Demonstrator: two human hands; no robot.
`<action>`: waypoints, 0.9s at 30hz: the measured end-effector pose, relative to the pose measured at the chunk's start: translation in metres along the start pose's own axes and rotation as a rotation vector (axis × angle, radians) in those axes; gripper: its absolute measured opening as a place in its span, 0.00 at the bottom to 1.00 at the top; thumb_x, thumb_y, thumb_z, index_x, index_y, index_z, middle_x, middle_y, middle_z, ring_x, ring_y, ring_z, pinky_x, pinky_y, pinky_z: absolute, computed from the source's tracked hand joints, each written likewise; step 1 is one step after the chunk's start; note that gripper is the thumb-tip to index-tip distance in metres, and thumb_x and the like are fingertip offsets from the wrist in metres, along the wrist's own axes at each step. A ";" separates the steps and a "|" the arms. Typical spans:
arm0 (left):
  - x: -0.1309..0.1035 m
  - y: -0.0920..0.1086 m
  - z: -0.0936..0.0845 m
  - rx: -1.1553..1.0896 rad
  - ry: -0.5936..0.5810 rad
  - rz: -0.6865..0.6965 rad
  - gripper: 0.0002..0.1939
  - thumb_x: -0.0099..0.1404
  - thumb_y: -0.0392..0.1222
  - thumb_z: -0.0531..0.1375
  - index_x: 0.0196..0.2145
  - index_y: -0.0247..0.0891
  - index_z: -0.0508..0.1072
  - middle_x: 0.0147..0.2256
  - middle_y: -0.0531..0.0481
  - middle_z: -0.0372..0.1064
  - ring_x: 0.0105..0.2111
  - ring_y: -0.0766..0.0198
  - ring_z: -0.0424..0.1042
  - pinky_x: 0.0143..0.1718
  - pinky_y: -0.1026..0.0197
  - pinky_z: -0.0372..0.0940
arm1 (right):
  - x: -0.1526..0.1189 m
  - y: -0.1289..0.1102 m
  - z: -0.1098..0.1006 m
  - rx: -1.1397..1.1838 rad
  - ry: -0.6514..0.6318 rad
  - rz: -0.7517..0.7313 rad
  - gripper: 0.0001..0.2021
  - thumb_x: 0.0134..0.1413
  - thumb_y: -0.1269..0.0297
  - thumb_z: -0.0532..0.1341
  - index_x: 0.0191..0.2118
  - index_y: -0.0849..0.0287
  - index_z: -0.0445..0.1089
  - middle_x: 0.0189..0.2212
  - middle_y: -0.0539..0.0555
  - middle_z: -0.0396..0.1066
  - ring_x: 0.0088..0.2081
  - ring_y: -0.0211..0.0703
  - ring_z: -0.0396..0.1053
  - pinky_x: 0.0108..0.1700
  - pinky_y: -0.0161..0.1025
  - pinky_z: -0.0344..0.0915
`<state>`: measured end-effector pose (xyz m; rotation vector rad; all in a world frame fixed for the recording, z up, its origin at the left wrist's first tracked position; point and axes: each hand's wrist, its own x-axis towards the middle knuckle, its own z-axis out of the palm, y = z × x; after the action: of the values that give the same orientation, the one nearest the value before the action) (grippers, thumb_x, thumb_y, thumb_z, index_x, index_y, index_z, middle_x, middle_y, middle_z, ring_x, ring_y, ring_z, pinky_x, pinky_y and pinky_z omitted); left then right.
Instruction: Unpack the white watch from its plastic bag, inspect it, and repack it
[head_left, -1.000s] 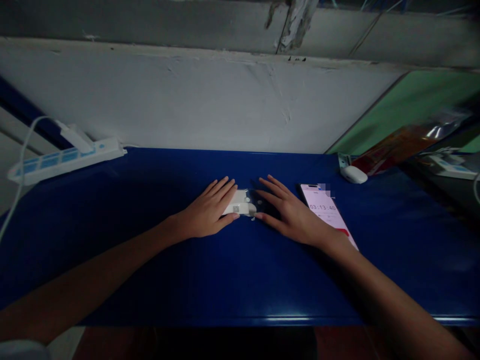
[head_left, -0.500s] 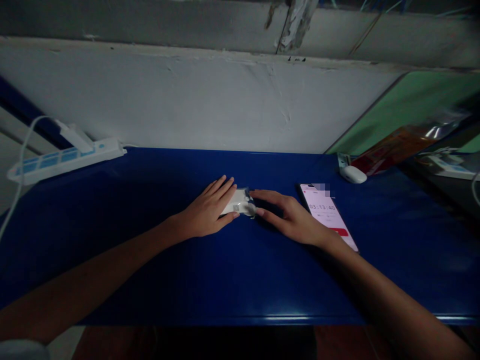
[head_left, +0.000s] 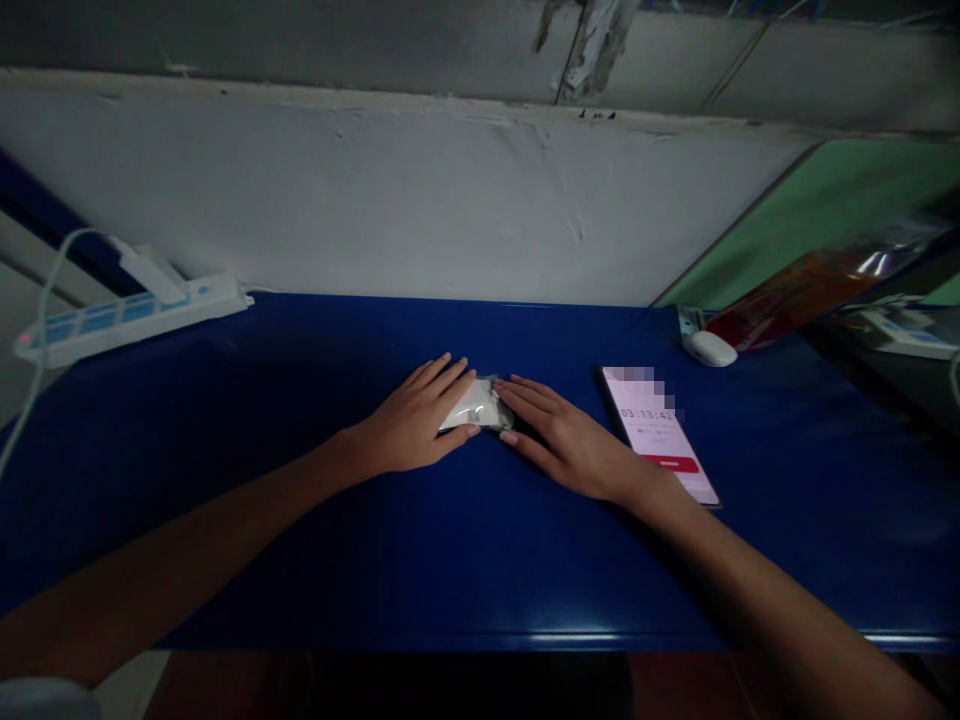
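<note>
A small white packet in clear, shiny plastic wrap (head_left: 475, 405) lies on the blue table between my hands. My left hand (head_left: 416, 415) rests over its left part and holds it down, thumb along the near edge and fingers across the far side. At the right end, my right hand (head_left: 574, 435) lies with fingers stretched out, the fingertips touching the crumpled clear plastic and the thumb apart from them. The packet's left part is hidden under my left hand. To the right of my right hand lies a phone (head_left: 664, 435) with a lit timer screen.
A white power strip (head_left: 142, 320) with a plugged-in charger and cable is at the back left of the blue table (head_left: 420, 560). At the back right are a white rounded case (head_left: 710, 349) and a reddish-brown plastic package (head_left: 795, 295). A wall (head_left: 420, 200) borders the far edge.
My right hand has flattened and its fingers have come down over the plastic at the packet's right end. The wrap there has shifted. My left hand has stayed nearly still.
</note>
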<state>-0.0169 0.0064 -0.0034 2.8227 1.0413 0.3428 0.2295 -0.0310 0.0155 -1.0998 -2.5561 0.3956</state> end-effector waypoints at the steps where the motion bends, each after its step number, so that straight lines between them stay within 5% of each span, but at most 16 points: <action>1: 0.000 0.000 0.000 0.001 -0.001 -0.001 0.33 0.72 0.54 0.53 0.66 0.27 0.55 0.67 0.32 0.51 0.68 0.44 0.47 0.66 0.43 0.48 | 0.000 0.000 0.000 -0.012 0.001 0.007 0.29 0.69 0.55 0.51 0.66 0.73 0.57 0.63 0.72 0.60 0.65 0.61 0.57 0.64 0.62 0.58; 6: 0.000 0.000 0.000 0.010 -0.002 0.001 0.34 0.72 0.54 0.52 0.66 0.26 0.55 0.66 0.31 0.51 0.68 0.44 0.47 0.66 0.43 0.48 | -0.001 0.001 0.002 -0.014 -0.017 0.011 0.30 0.69 0.53 0.51 0.67 0.71 0.56 0.64 0.71 0.59 0.67 0.60 0.54 0.65 0.61 0.56; 13: -0.001 -0.001 0.001 -0.013 0.003 0.008 0.34 0.73 0.55 0.51 0.66 0.29 0.54 0.67 0.32 0.50 0.68 0.44 0.46 0.66 0.42 0.48 | -0.003 -0.001 0.006 0.002 -0.082 0.036 0.36 0.67 0.48 0.51 0.70 0.71 0.48 0.69 0.69 0.46 0.71 0.61 0.36 0.67 0.63 0.48; 27: 0.001 0.002 -0.002 0.022 -0.040 -0.013 0.33 0.73 0.54 0.52 0.66 0.26 0.56 0.67 0.32 0.50 0.68 0.42 0.45 0.66 0.44 0.45 | -0.005 -0.008 0.015 -0.043 -0.117 0.078 0.44 0.65 0.42 0.51 0.72 0.70 0.34 0.70 0.70 0.35 0.70 0.61 0.27 0.67 0.63 0.44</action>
<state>-0.0147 0.0056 -0.0010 2.8287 1.0618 0.2742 0.2212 -0.0423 0.0036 -1.2282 -2.6404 0.4389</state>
